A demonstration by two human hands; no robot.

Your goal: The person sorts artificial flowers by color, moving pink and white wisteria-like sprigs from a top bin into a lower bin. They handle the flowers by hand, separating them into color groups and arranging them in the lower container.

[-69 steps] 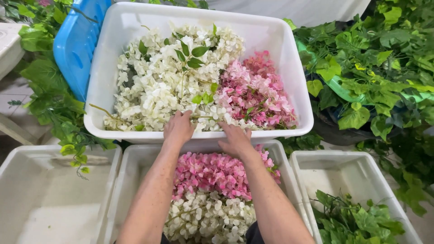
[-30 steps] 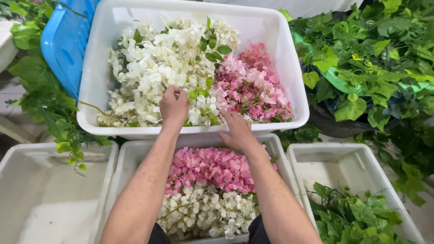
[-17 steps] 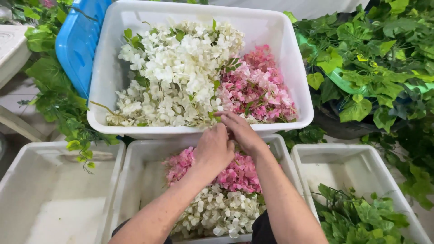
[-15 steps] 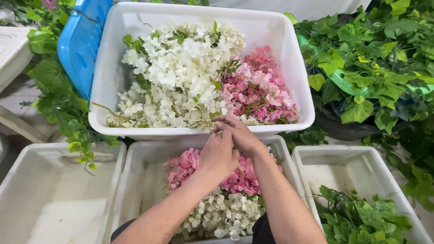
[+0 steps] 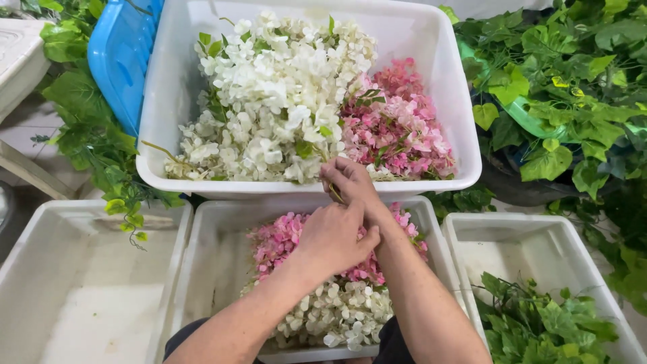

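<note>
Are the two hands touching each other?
Touching. The head view shows the left hand pressed against the right hand, with no gap between them, above the middle tub of pink and white flowers.

Even, soft daylight over my view; no hard shadows, only faint shade under my forearms on the pink flowers (image 5: pixel 286 236). The white flowers (image 5: pixel 269 101) and white tub (image 5: pixel 431 54) run bright, close to washed out, without true glare. Focus is sharp across the centre; corner foliage (image 5: pixel 573 81) looks slightly stretched and darker.
</note>
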